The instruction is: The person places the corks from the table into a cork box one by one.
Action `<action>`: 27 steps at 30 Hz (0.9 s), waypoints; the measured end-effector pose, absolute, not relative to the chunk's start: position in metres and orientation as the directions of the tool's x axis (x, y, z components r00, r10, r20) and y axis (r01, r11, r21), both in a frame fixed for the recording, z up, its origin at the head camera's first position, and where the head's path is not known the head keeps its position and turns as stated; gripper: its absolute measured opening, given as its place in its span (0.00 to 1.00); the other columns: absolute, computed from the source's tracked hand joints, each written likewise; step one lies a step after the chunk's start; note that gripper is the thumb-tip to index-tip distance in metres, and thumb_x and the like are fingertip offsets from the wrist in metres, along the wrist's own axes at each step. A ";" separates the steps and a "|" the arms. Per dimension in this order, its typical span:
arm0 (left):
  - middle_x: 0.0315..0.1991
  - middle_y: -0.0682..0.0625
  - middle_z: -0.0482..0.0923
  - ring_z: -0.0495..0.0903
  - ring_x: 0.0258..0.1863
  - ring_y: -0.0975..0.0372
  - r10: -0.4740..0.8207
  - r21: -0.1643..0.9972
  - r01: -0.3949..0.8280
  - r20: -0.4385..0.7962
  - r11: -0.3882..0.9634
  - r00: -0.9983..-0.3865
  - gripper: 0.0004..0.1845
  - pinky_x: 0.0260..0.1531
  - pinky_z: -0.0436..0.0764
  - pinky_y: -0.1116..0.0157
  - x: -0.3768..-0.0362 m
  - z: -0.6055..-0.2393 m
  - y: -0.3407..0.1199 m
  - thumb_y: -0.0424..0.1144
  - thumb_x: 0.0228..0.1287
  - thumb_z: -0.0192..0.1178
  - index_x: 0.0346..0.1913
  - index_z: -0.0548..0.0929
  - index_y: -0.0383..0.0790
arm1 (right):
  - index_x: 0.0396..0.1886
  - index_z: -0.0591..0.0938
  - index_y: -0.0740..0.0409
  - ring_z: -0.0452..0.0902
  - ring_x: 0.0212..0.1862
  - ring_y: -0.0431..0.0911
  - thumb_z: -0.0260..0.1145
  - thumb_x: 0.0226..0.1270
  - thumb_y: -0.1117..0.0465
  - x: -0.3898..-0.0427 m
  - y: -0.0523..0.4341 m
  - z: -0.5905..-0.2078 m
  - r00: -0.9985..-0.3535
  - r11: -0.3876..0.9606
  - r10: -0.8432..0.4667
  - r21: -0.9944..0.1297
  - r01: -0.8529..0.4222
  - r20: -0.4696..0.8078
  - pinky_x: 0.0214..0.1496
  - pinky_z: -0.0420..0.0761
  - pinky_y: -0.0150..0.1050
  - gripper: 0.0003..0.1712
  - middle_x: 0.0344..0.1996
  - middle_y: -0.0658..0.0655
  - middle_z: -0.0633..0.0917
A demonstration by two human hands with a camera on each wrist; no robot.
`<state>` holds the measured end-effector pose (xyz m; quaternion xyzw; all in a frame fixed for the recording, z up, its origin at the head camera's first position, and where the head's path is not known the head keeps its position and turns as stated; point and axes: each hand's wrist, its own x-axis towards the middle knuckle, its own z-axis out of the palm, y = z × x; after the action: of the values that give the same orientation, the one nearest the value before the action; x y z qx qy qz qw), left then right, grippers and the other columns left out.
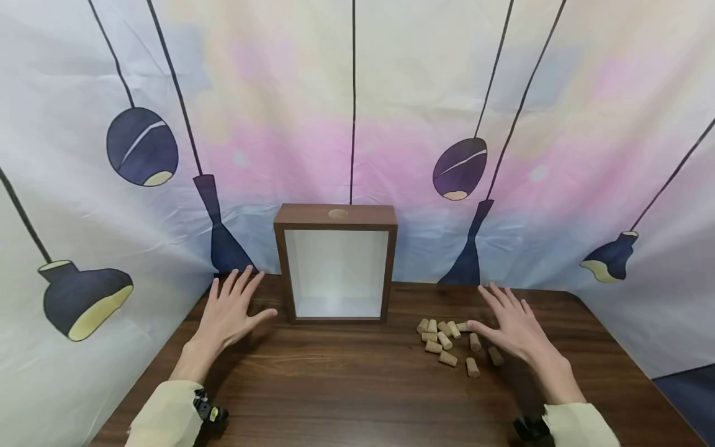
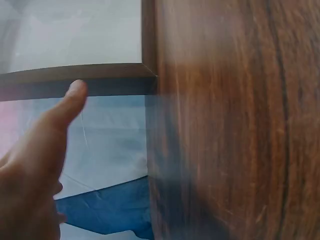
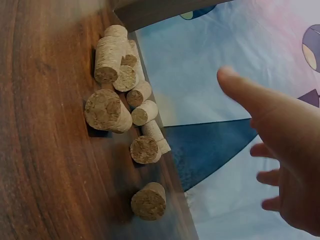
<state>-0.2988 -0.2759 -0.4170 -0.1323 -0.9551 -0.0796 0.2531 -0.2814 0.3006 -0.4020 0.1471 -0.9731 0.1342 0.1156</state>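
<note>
Right hand [image 1: 516, 332]: spread wide, gripped nothing!
Left hand [image 1: 226, 316]: likewise spread, held nothing.
Corks [image 1: 444, 340]: lay loose, mostly just inward of right hand; could have rolled if brushed.
Box [image 1: 337, 273]: stood upright between hands, nearer left; might have tipped if knocked!

Left hand [image 1: 228, 318], fingers spread, hung just beside an upright brown-framed box [image 1: 307, 215] with a pale interior, while the right hand [image 1: 518, 332], likewise spread, hung by scattered corks [image 1: 444, 340] on the dark wooden table [image 1: 335, 385], lamp-printed cloth [image 1: 279, 81] behind.
</note>
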 end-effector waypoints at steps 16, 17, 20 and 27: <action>0.76 0.43 0.56 0.61 0.73 0.45 0.078 0.701 0.606 0.628 0.376 -0.774 0.28 0.68 0.60 0.43 -0.302 -0.303 -0.214 0.40 0.78 0.51 0.76 0.61 0.46 | 0.60 0.79 0.58 0.82 0.46 0.44 0.65 0.71 0.49 -0.274 0.323 -0.408 -0.922 0.809 -0.327 -0.444 -0.386 0.206 0.44 0.81 0.42 0.24 0.54 0.60 0.82; 0.76 0.41 0.55 0.60 0.73 0.44 0.084 0.702 0.611 0.629 0.365 -0.773 0.27 0.68 0.59 0.42 -0.301 -0.299 -0.208 0.39 0.78 0.51 0.76 0.61 0.43 | 0.60 0.79 0.58 0.81 0.43 0.40 0.65 0.71 0.50 -0.274 0.326 -0.410 -0.921 0.799 -0.337 -0.458 -0.390 0.196 0.42 0.80 0.39 0.24 0.53 0.60 0.83; 0.77 0.39 0.54 0.59 0.73 0.43 0.089 0.721 0.604 0.615 0.338 -0.784 0.25 0.68 0.59 0.42 -0.300 -0.292 -0.195 0.37 0.78 0.50 0.74 0.63 0.37 | 0.60 0.79 0.59 0.77 0.39 0.32 0.66 0.71 0.52 -0.271 0.335 -0.413 -0.919 0.772 -0.358 -0.502 -0.390 0.163 0.38 0.78 0.34 0.23 0.51 0.59 0.83; 0.78 0.39 0.52 0.61 0.69 0.44 0.009 0.774 0.581 0.598 0.254 -0.801 0.21 0.65 0.61 0.45 -0.305 -0.292 -0.184 0.37 0.80 0.46 0.68 0.65 0.30 | 0.61 0.78 0.58 0.72 0.40 0.30 0.65 0.72 0.53 -0.269 0.350 -0.422 -0.898 0.712 -0.430 -0.575 -0.403 0.096 0.37 0.75 0.34 0.23 0.54 0.60 0.81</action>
<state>-0.3048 -0.1844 -0.2924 -0.1960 -0.7522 -0.5786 0.2469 -0.2691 0.3504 -0.4216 0.2252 -0.9250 0.3052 -0.0224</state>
